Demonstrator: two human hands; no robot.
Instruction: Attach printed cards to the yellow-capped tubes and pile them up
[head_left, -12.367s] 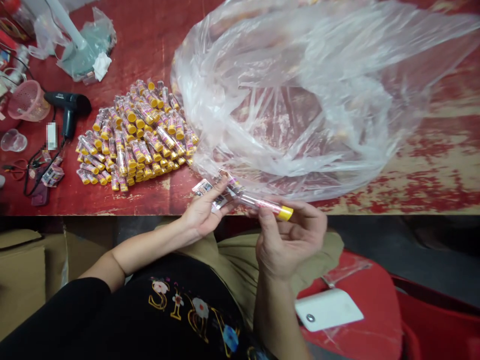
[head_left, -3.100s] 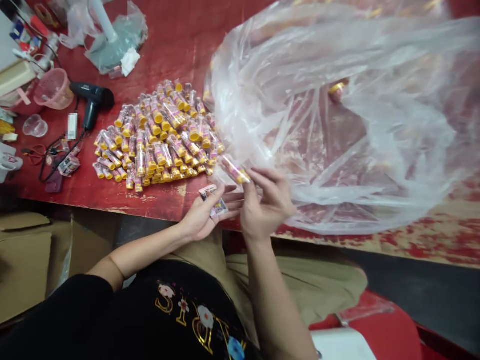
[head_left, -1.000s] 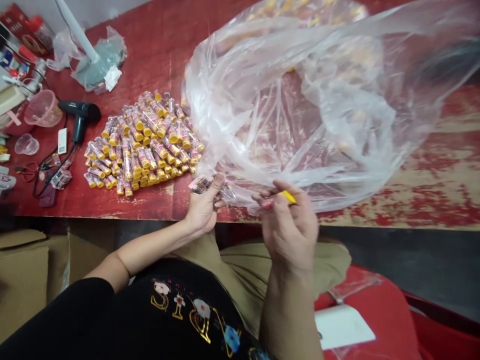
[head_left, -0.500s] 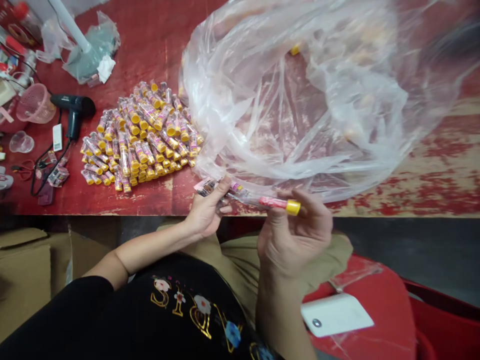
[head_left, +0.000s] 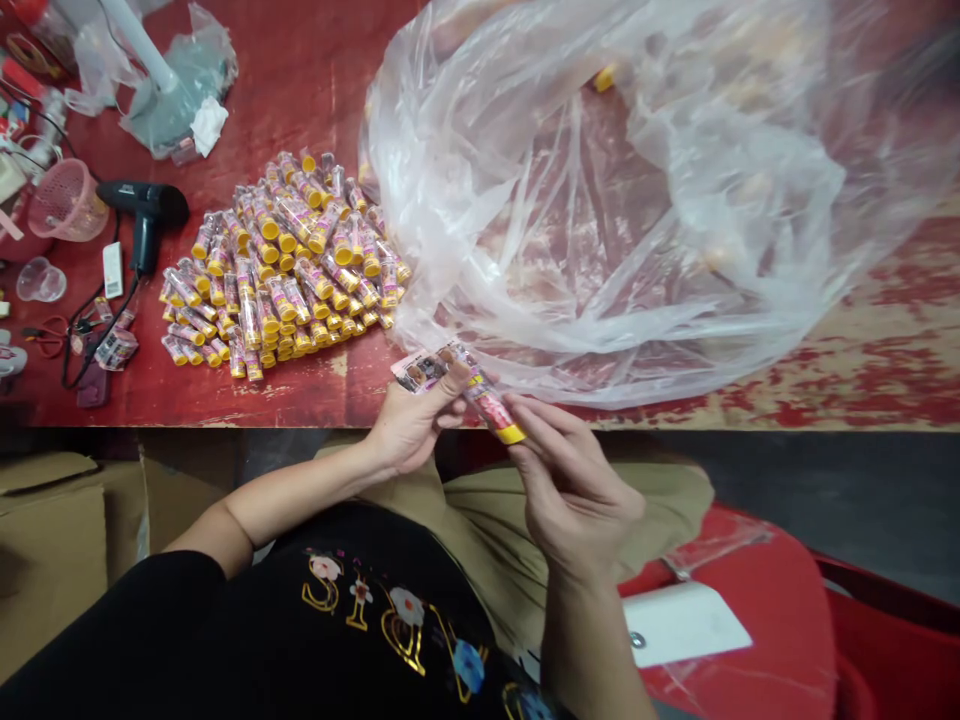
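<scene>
My left hand [head_left: 411, 425] is at the table's front edge, its thumb pinching a small stack of printed labels [head_left: 421, 369]. My right hand [head_left: 571, 482] holds a clear tube with a yellow cap [head_left: 491, 408] by the cap end; the tube's other end reaches up to the labels in my left hand. A heap of several finished yellow-capped tubes [head_left: 281, 265] lies on the red table [head_left: 315, 80] to the left. A big clear plastic bag [head_left: 637, 200] lies open behind my hands, with a few loose tubes inside.
At the far left are a black heat gun [head_left: 142, 210], a pink basket [head_left: 64, 200], a small clear cup [head_left: 39, 282], scissors and cords. A stand foot wrapped in plastic [head_left: 176, 85] stands at the back left. A white phone [head_left: 679, 622] lies on the red stool.
My right hand has swung the tube from lying level, cap to the right, to pointing steeply up-left into the labels in my left hand. My left hand has hardly moved.
</scene>
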